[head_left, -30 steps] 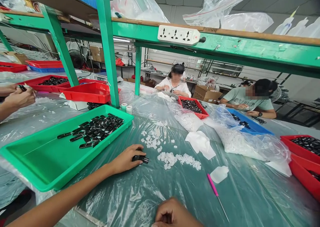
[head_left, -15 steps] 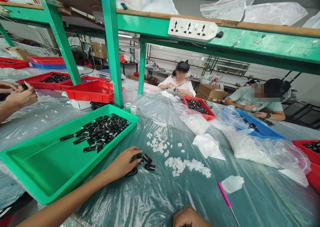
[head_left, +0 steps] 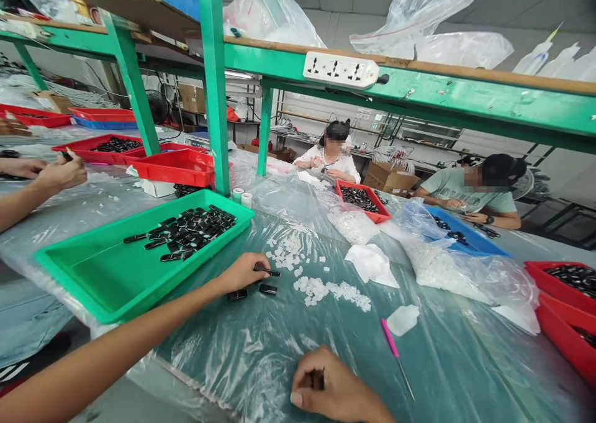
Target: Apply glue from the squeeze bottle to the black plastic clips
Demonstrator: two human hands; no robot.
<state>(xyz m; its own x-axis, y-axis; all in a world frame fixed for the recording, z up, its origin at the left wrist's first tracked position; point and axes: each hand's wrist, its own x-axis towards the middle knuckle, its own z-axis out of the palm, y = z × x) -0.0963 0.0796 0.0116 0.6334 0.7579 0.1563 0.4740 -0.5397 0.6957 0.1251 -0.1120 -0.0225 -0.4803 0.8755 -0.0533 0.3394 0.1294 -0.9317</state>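
Observation:
My left hand (head_left: 246, 270) pinches a small glossy black plastic piece (head_left: 270, 272) just above the plastic-covered table. Two similar black pieces, one (head_left: 267, 289) below my fingers and another (head_left: 238, 295) under the wrist, lie on the sheet. Nearer to me, my right hand (head_left: 328, 382) rests with its fingers curled toward the thumb, and nothing shows in them. Left of my left hand stands a green tray (head_left: 107, 280) with a heap of black pieces (head_left: 190, 230) at its far end. Small white pieces (head_left: 311, 289) are scattered to the right of my left hand.
A pink-handled tool (head_left: 390, 337) with a thin metal shaft lies beside a flat translucent piece (head_left: 403, 320). Bags of white bits (head_left: 447, 274) and red trays (head_left: 559, 280) stand at right. A green post (head_left: 212, 100) rises behind the green tray. Other people's hands (head_left: 60, 174) work at left.
My left hand now pinches a black piece, where it was reaching among several before. My right hand has come further into view. The whole view has shifted slightly.

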